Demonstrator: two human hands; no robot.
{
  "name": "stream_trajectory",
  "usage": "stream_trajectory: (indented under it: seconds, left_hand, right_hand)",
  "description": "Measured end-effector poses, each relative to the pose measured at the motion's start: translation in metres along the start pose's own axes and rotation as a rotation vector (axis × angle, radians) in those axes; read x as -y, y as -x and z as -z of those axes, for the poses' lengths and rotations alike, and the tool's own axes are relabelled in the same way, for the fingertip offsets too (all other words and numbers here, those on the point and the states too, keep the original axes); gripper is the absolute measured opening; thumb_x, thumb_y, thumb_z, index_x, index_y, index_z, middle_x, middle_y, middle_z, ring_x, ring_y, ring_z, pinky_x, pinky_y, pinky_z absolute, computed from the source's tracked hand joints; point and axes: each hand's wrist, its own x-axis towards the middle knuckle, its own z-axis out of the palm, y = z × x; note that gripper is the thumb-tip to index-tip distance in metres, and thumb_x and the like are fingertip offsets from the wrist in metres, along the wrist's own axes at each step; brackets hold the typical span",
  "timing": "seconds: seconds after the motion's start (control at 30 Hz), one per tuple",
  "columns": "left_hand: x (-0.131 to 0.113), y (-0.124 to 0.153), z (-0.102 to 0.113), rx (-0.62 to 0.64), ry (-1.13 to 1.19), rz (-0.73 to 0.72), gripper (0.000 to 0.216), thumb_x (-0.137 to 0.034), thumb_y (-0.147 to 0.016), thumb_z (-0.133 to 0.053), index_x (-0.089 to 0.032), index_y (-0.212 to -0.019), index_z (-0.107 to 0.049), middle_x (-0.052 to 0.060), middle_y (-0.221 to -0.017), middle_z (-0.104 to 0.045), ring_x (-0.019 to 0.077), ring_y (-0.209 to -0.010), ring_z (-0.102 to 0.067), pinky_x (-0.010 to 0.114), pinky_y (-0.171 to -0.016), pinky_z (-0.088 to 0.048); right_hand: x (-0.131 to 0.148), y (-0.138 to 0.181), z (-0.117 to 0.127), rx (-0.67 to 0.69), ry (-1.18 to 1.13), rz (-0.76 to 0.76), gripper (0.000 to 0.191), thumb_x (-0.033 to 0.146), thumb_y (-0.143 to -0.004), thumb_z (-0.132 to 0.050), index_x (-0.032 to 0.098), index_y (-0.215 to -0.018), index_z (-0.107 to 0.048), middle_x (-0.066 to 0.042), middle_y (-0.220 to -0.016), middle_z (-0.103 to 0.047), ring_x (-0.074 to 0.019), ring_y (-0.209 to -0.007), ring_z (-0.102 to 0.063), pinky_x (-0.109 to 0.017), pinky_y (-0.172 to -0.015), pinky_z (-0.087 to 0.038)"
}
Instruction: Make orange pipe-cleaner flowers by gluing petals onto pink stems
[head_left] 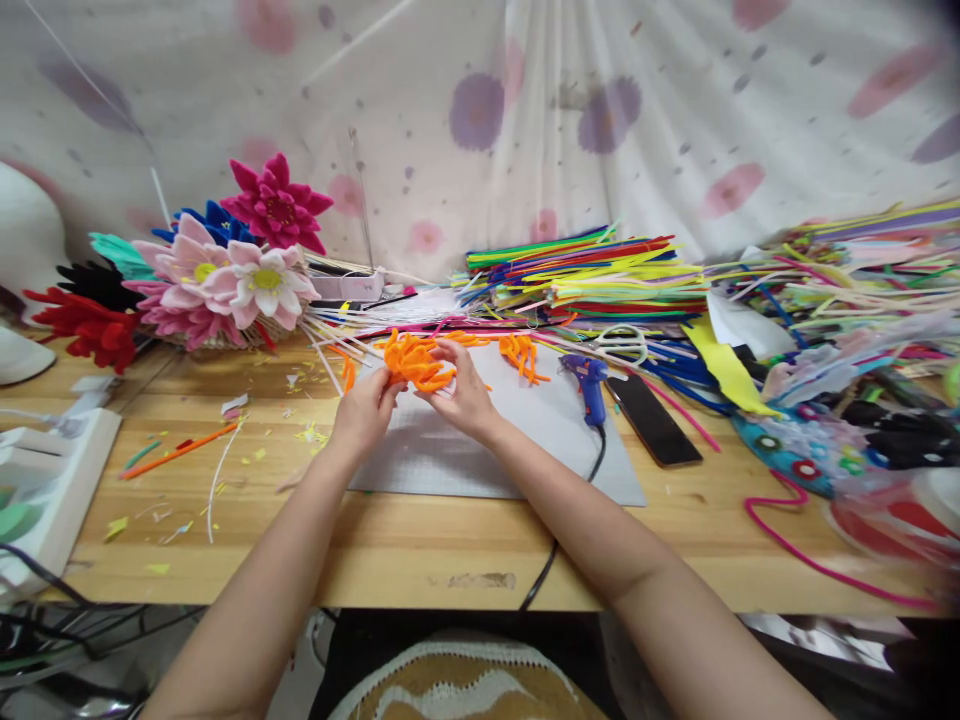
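An orange pipe-cleaner flower [414, 358] is held up between my two hands over a grey mat [450, 455]. My left hand [365, 405] is closed on its lower left side, fingers pinched together. On the right side of the flower, my right hand [463, 388] has its thumb and fingers curved around the petals, touching them. More orange pipe-cleaner petals [523, 357] lie on the mat to the right. A blue hot glue gun [589, 387] rests at the mat's right edge, its black cord running toward the table's front.
Finished pipe-cleaner flowers [266, 282] stand at the left back. Bundles of coloured pipe cleaners [600, 275] fill the back. White scissors [622, 344] and a black phone [655, 420] lie right of the mat. A white power strip [82, 460] is at far left; scraps dot the wooden table [285, 540].
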Motion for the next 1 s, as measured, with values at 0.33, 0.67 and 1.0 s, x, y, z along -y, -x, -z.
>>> stream_trajectory:
  seconds: [0.33, 0.67, 1.0]
  left_hand:
    - [0.045, 0.004, 0.003, 0.003, -0.189, -0.434, 0.011, -0.025, -0.084, -0.044, -0.019, -0.087, -0.053, 0.007, -0.082, -0.061, 0.0184, -0.077, -0.058, 0.031, -0.069, -0.044]
    - [0.054, 0.004, 0.012, -0.119, -0.146, -0.473, 0.016, -0.035, -0.078, -0.052, -0.021, -0.072, -0.053, 0.008, -0.071, -0.059, 0.0203, -0.072, -0.058, 0.033, -0.068, -0.044]
    - [0.039, -0.001, 0.029, -0.036, -0.392, -0.582, 0.025, -0.036, -0.078, -0.045, -0.021, -0.058, -0.043, 0.004, -0.055, -0.048, 0.0164, -0.052, -0.048, 0.028, -0.053, -0.034]
  right_hand:
    - [0.002, 0.010, -0.001, -0.067, 0.247, 0.299, 0.041, 0.036, -0.076, -0.060, 0.023, -0.111, -0.043, -0.010, -0.104, -0.054, -0.0250, -0.102, -0.050, -0.046, -0.087, -0.043]
    - [0.004, 0.014, 0.002, -0.143, 0.288, 0.254, 0.044, 0.038, -0.075, -0.060, 0.024, -0.113, -0.041, -0.011, -0.106, -0.050, -0.0254, -0.103, -0.048, -0.047, -0.088, -0.041]
    - [-0.032, 0.028, 0.016, -0.146, 0.265, -0.070, 0.024, 0.030, -0.079, -0.054, 0.020, -0.100, -0.048, -0.009, -0.092, -0.055, -0.0225, -0.089, -0.052, -0.041, -0.080, -0.044]
